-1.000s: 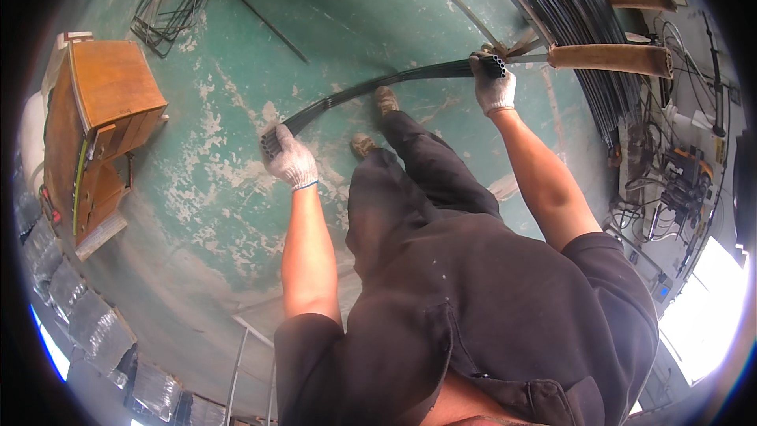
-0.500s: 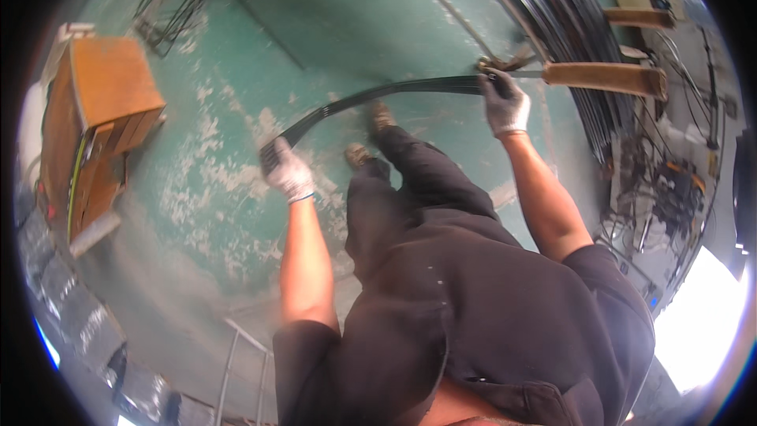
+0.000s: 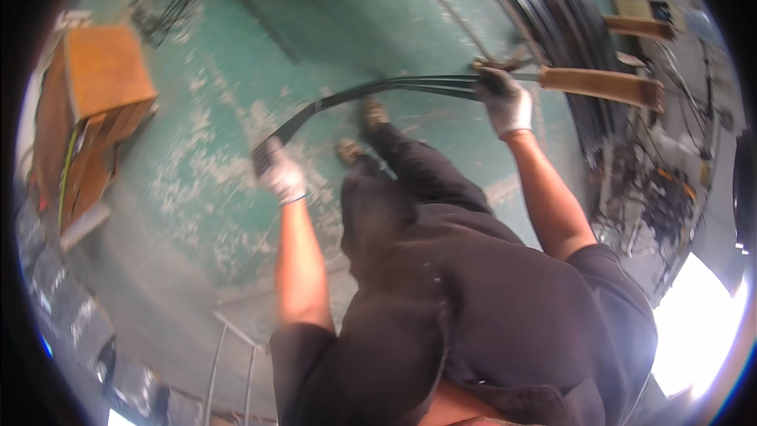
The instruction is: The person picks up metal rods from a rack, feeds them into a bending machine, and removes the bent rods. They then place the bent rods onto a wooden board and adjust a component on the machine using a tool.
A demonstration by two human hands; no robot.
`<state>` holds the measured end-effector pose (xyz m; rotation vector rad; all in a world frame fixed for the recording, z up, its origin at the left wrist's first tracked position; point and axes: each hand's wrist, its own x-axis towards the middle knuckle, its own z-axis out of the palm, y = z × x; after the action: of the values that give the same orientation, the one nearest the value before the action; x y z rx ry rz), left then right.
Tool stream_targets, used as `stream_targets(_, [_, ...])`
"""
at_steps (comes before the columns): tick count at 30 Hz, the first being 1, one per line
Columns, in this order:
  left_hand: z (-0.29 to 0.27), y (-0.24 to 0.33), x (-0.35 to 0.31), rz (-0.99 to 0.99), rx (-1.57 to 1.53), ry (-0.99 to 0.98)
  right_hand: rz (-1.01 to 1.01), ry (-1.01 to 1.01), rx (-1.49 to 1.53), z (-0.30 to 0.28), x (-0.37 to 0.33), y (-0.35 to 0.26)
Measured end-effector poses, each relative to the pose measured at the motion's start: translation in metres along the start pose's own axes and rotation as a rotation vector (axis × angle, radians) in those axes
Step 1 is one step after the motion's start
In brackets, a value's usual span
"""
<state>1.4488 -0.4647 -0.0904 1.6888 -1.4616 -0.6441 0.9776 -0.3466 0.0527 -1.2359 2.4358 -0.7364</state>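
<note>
A bundle of long, thin black strips [image 3: 351, 95] bows across in front of me, between my two gloved hands. My left hand [image 3: 277, 172], in a white glove with dark fingers, is closed round the bundle's left end. Near the right end my right hand [image 3: 503, 101], gloved the same way, is closed on the strips, which spread slightly apart just beside it. What the strips are made of I cannot tell. Just right of that hand, a brown padded arm [image 3: 603, 87] juts out in front of a large stack of long black strips [image 3: 579, 39].
An orange-brown wooden cabinet [image 3: 110, 71] stands at the left. Dark thin rods or wires [image 3: 169, 0] lie at the upper left on the worn green floor [image 3: 197, 158]. A metal frame [image 3: 229, 355] is at the lower left. Cluttered tools and cables [image 3: 666, 197] line the right.
Both hands keep hold of the strips. The strips have fanned apart a little near my right hand. The whole view has shifted slightly.
</note>
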Motion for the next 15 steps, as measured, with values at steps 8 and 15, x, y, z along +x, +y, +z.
stream_targets(8, [-0.004,0.044,0.004,-0.219,-0.209,0.002,0.109,-0.013,0.148,-0.005,-0.01,-0.012])
stream_targets(15, [-0.006,0.042,0.005,-0.244,-0.175,-0.006,0.065,-0.003,-0.031,-0.007,-0.013,-0.022])
